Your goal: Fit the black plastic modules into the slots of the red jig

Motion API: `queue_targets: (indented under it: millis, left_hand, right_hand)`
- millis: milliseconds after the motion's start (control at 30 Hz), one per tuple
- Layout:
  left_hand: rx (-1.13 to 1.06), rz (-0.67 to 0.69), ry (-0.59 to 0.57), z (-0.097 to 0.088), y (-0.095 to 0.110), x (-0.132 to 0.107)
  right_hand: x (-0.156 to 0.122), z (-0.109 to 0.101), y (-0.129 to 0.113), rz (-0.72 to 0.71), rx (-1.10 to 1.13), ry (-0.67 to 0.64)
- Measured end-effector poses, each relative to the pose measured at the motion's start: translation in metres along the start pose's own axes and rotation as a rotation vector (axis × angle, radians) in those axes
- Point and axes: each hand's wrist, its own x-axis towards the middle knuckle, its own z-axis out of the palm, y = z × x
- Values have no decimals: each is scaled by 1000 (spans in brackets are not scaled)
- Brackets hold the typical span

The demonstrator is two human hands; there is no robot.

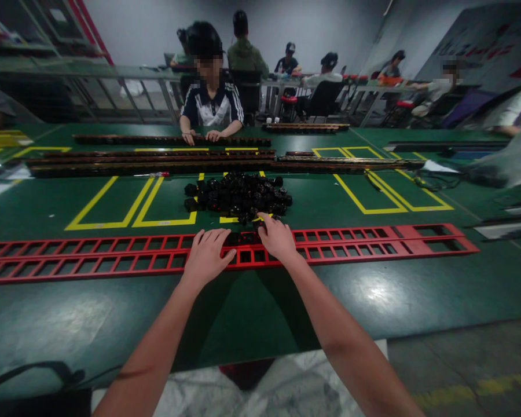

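Note:
A long red frame with two rows of rectangular slots lies across the green table in front of me. My left hand rests over it, fingers stretched forward and thumb apart. Beside its fingertips, small black parts sit in the upper row of slots. My right hand is over the frame to the right of these parts, its index finger reaching to the near edge of a heap of black parts. The fingers look apart, with nothing visible between them. Their undersides are hidden.
Long dark strips lie in a row beyond the heap. A red-handled tool lies near them. Yellow tape rectangles mark the table. Across it, a person has both hands at another strip. Clear plastic is at right.

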Motion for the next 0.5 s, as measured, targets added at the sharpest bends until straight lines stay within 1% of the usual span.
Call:
queue_targets:
  millis: [67,167,333,500]
  left_hand:
    - [5,2,1,1,0,0]
    - [9,2,5,1,-1,0]
    - [5,2,5,2,-1,0]
    - [1,2,6,2,-1,0]
  right_hand:
    - [0,0,0,-29,-31,-14]
    - [0,0,0,-11,-24,-31]
    - [0,-1,1,8,48,10]
    - [2,1,2,15,83,19]
